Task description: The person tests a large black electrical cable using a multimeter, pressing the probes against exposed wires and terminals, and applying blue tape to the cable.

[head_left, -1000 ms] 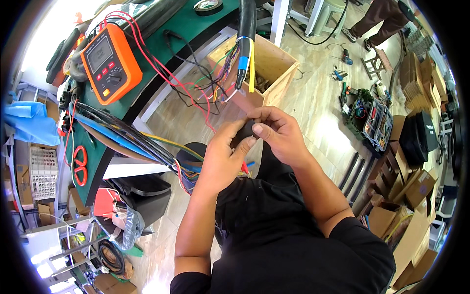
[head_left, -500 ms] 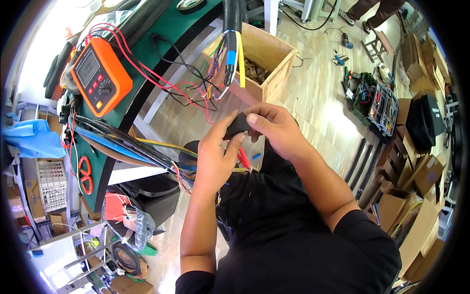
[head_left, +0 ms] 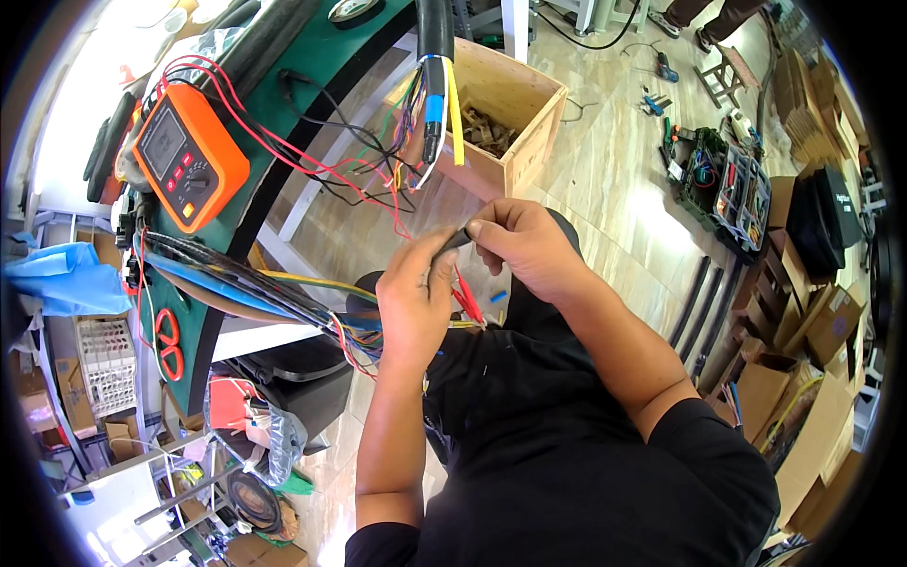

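Observation:
Over my lap, my left hand (head_left: 412,288) and my right hand (head_left: 525,242) hold a small black piece (head_left: 457,241) between their fingers. Thumbs and fingertips pinch it from both sides; its kind is not plain, and much of it is covered. Just below my hands is a red clip-like thing (head_left: 467,297), with a small blue piece (head_left: 499,296) beside it. A bundle of wires (head_left: 283,295) reaches from the bench toward my left wrist. Ahead hangs a thick black cable (head_left: 436,38) with its coloured wires spread out.
An orange multimeter (head_left: 189,156) with red and black leads lies on the green bench (head_left: 293,113), near red-handled scissors (head_left: 168,345). A wooden crate (head_left: 529,142) stands ahead. Toolboxes (head_left: 742,213) and cardboard boxes (head_left: 794,350) line the right; another person's legs (head_left: 723,19) show far off.
The black piece has turned from showing a broad face to showing a narrow one. My left hand has shifted slightly left and now covers more of it; both hands keep their hold.

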Demonstrator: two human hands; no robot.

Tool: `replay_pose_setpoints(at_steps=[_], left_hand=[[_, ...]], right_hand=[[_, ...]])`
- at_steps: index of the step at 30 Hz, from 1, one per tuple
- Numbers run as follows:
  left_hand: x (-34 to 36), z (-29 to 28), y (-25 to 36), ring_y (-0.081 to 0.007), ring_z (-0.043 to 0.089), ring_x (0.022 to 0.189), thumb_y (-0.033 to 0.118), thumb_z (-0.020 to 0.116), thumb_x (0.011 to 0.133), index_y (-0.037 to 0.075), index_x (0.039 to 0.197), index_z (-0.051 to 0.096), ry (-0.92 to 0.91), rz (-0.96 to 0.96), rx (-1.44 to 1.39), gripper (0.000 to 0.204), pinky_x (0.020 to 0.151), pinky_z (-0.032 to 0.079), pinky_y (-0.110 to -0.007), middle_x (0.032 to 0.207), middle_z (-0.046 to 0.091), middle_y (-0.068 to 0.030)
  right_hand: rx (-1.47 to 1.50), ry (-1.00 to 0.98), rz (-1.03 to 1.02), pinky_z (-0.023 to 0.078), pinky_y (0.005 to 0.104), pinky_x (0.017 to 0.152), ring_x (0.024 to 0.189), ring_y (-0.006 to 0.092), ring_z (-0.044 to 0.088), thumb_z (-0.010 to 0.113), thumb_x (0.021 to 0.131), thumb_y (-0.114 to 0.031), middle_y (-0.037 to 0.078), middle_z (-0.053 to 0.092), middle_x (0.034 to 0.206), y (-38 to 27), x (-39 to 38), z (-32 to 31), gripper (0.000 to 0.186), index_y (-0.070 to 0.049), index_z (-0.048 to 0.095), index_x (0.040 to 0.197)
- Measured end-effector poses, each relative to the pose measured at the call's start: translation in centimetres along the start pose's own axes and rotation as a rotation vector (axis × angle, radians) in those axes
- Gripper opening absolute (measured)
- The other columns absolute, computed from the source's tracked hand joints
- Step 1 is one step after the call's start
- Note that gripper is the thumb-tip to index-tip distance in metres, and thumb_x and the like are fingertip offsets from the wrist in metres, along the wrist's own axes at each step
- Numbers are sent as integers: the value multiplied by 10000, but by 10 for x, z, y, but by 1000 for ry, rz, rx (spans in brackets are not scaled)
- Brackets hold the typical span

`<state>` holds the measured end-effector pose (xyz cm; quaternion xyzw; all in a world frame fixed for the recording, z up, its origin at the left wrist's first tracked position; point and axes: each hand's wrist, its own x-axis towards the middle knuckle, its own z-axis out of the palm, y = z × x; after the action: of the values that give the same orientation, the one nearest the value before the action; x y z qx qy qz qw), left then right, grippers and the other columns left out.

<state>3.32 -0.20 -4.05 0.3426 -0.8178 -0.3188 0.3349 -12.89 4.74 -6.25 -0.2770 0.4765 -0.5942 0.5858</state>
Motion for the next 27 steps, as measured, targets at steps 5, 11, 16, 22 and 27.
replay_pose_setpoints(at_steps=[5, 11, 16, 22, 27], left_hand=[[21, 3, -25, -154, 563, 689, 137, 615, 900, -26, 1061, 643, 158, -459, -231, 231, 644, 456, -293, 784, 612, -77], [56, 10, -39, -121, 544, 644, 168, 608, 917, -59, 1033, 652, 175, -545, -364, 259, 629, 458, -278, 709, 583, -45], [63, 13, -43, -116, 546, 642, 144, 611, 916, -66, 1028, 652, 154, -567, -401, 242, 636, 463, -272, 720, 592, -42], [65, 18, -48, -118, 557, 646, 131, 619, 912, -70, 1047, 647, 217, -562, -519, 245, 643, 473, -269, 751, 607, -52], [68, 17, -47, -122, 579, 638, 135, 624, 911, -66, 1054, 644, 213, -560, -467, 247, 617, 491, -265, 771, 617, -60]], right_hand=[[-131, 160, 12, 431, 242, 563, 578, 91, 506, 572, 905, -157, 8, 552, 682, 5, -3, 5, 162, 2, 601, 899], [-183, 204, 69, 426, 241, 563, 585, 98, 507, 532, 921, -146, 30, 552, 695, 27, -17, -13, 178, 20, 597, 916], [-188, 237, 83, 430, 237, 566, 592, 96, 510, 525, 924, -136, 29, 558, 706, 44, -27, -29, 169, 16, 599, 910], [-245, 251, 146, 439, 232, 569, 604, 88, 519, 535, 923, -142, 23, 562, 709, 56, -35, -36, 173, 13, 604, 891], [-275, 269, 163, 444, 245, 545, 591, 93, 528, 543, 910, -153, 35, 576, 690, 63, -41, -40, 198, 31, 608, 877]])
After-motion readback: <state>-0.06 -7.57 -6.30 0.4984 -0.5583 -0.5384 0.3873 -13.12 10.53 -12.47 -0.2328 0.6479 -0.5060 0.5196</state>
